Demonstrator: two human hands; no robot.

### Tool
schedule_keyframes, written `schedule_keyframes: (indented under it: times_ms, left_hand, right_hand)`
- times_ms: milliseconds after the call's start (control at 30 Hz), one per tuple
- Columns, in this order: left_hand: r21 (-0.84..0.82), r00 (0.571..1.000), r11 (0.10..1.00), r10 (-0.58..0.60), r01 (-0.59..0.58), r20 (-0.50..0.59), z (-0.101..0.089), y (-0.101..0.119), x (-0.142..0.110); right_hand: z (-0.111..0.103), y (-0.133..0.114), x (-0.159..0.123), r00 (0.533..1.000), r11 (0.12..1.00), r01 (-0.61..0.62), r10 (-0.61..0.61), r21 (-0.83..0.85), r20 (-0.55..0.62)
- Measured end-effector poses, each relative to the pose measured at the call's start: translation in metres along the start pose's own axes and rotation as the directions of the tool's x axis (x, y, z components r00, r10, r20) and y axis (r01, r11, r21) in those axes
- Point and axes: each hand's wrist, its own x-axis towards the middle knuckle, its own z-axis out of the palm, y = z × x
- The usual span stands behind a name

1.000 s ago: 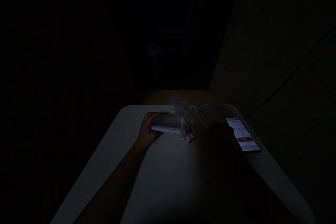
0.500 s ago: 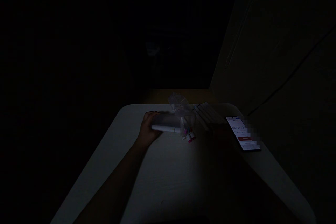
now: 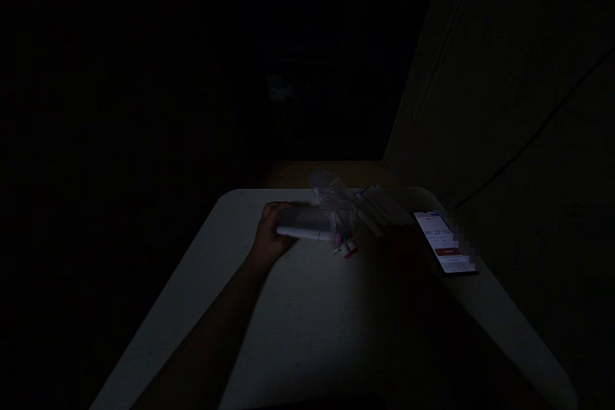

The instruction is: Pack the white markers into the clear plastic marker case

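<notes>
The scene is very dark. My left hand (image 3: 269, 235) rests on a white table (image 3: 288, 327) with its fingers wrapped round the end of a clear plastic pouch (image 3: 312, 225) that holds white markers. Pink marker caps (image 3: 346, 248) stick out of the pouch's right end, and its crumpled open end rises behind. My right hand (image 3: 407, 255) is only a dark shape between the pouch and a phone, and its fingers cannot be made out.
A row of loose white markers (image 3: 380, 206) lies at the table's far right. A lit phone (image 3: 444, 242) showing a timer lies near the right edge. A wall stands close on the right, and darkness surrounds the table.
The dark shape of my right hand has drawn back from the phone's left side. My left hand and the pouch have hardly moved. The view has shifted slightly.
</notes>
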Motion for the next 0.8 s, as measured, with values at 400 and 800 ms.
schedule_keyframes:
  times_ms: [400,800]
  left_hand:
    - [-0.029,0.999,0.999,0.043,-0.043,-0.012,-0.001,-0.003,-0.001]
    - [0.0,0.997,0.997,0.079,-0.079,-0.023,0.0,-0.005,-0.001]
  right_hand:
    - [-0.011,0.025,0.004,0.914,0.951,-0.022,0.144,0.309,-0.38]
    - [-0.036,0.006,-0.012,0.66,0.861,-0.064,0.415,0.504,-0.626]
